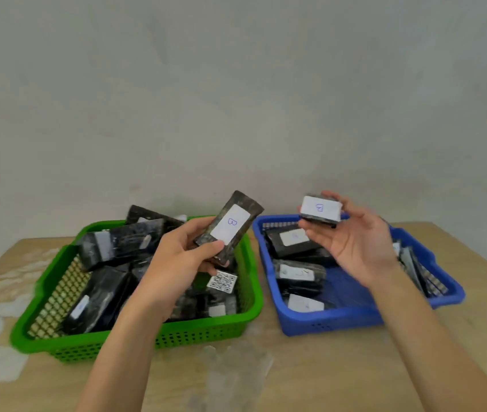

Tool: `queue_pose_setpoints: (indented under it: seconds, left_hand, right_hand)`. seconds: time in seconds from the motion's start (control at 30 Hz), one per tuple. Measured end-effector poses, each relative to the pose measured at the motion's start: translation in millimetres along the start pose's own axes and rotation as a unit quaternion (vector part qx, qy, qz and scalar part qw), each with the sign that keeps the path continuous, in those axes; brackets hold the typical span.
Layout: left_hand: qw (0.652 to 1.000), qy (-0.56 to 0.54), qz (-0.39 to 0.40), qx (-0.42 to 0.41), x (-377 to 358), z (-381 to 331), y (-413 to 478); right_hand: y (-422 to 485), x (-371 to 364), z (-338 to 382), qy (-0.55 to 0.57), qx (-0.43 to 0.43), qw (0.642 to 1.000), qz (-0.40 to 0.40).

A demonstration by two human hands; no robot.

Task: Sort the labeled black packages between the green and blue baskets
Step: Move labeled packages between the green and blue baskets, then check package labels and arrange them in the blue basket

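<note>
My left hand (176, 260) grips a long black package (230, 226) with a white label marked B, held above the right side of the green basket (200, 334). My right hand (352, 242) pinches a smaller black package (321, 209), also labelled B, above the far edge of the blue basket (334, 321). The green basket is full of several black packages (117, 245), one showing a QR label (222, 281). In the blue basket lie several black packages with white labels (297, 273).
Both baskets stand side by side on a light wooden table (266, 379) with whitish worn patches on its left part. A plain grey wall rises close behind the baskets.
</note>
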State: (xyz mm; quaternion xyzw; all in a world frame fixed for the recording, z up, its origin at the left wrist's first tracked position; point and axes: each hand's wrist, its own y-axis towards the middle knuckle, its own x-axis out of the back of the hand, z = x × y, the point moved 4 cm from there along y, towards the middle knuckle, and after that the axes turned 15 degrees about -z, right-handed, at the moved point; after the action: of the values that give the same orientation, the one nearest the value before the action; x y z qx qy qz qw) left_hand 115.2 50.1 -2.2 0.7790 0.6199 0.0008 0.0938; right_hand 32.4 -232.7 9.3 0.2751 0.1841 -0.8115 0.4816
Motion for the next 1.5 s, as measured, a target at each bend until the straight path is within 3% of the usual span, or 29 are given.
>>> queue_pose_setpoints:
  seconds: [0.13,0.27,0.33,0.43,0.5,0.67,0.7,0.83,0.87,0.93,1.0,1.1,1.17,1.27,1.33,1.37,1.43,1.5]
  left_hand:
    - [0.998,0.052,0.031,-0.005,-47.1,5.2,2.3]
    - [0.992,0.107,0.059,-0.013,-94.0,9.9,10.0]
    - [0.988,0.132,0.077,-0.009,-116.1,12.6,13.3]
    - [0.977,0.192,0.092,-0.017,-145.0,20.1,20.5]
    - [0.969,0.226,0.097,-0.02,-162.7,26.2,24.6]
    - [0.925,0.346,0.149,-0.049,-204.5,39.5,27.3]
    - [0.914,0.368,0.161,-0.051,-211.4,42.2,27.7]
    - [0.885,0.417,0.193,-0.071,-231.9,49.3,33.8]
    - [0.878,0.428,0.201,-0.071,-235.8,51.9,36.0]
    - [0.862,0.45,0.225,-0.062,-243.1,58.4,38.6]
    - [0.837,0.481,0.254,-0.055,-251.5,65.6,37.9]
    - [0.796,0.539,0.262,-0.088,-262.5,72.5,32.8]
    - [0.767,0.576,0.25,-0.135,-266.3,74.9,30.6]
    - [0.773,0.565,0.24,-0.158,-266.9,75.7,28.4]
    - [0.81,0.522,0.211,-0.166,-266.5,71.0,30.1]
    - [0.832,0.494,0.191,-0.168,-266.2,67.4,31.7]
    - [0.868,0.442,0.163,-0.16,-266.9,61.7,35.8]
    - [0.88,0.419,0.156,-0.163,-270.6,58.6,40.8]
  right_hand:
    - [3.1,60.5,46.6,-0.157,0.078,0.981,-0.085]
    - [5.6,105.2,68.2,-0.421,0.141,0.883,-0.155]
    - [5.9,116.1,67.8,-0.494,0.142,0.847,-0.132]
    - [4.3,120.4,53.3,-0.588,0.066,0.805,-0.049]
    - [6.0,119.7,39.6,-0.655,0.024,0.756,-0.001]
    - [17.9,119.2,29.0,-0.759,0.1,0.643,0.001]
    - [19.0,121.4,33.2,-0.764,0.118,0.635,-0.006]
    - [19.4,141.0,75.9,-0.683,0.175,0.7,-0.116]
    - [17.7,147.8,89.9,-0.68,0.21,0.685,-0.155]
    - [13.2,156.7,105.4,-0.708,0.24,0.634,-0.196]
    - [11.4,155.0,100.6,-0.75,0.221,0.6,-0.172]
    - [15.0,146.4,81.8,-0.843,0.179,0.491,-0.128]
    - [17.9,145.7,75.3,-0.877,0.151,0.441,-0.122]
    - [20.2,145.9,69.0,-0.896,0.154,0.393,-0.136]
    - [21.4,143.0,71.6,-0.886,0.182,0.394,-0.164]
    - [21.8,142.5,75.5,-0.87,0.192,0.415,-0.182]
    - [19.5,147.2,86.9,-0.815,0.197,0.501,-0.214]
    - [14.8,159.1,101.2,-0.714,0.18,0.632,-0.243]
